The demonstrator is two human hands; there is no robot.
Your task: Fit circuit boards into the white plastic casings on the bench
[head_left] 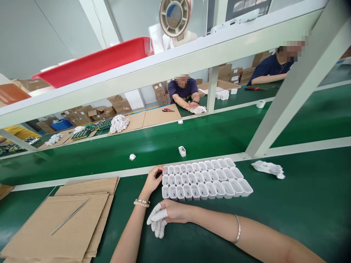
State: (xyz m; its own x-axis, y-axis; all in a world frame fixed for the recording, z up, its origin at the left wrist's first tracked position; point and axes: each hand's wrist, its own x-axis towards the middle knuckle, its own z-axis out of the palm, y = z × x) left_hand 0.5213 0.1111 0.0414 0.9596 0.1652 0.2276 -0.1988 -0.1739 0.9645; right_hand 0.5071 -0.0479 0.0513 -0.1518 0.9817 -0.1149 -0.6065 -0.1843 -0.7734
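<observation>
Presently, white cups [211, 190] stand in three rows on the green bench [301, 204]. Left hand [153, 178] touches the back row's left end; right hand [169, 212], loosely curled, is near the front row. Whether either grips anything cannot be determined.

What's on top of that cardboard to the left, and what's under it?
A thin, silvery tool lies on the uppermost cardboard sheet. Edges of more cardboard show beneath, with green table around; whatever the stack directly covers can't be seen.
</observation>
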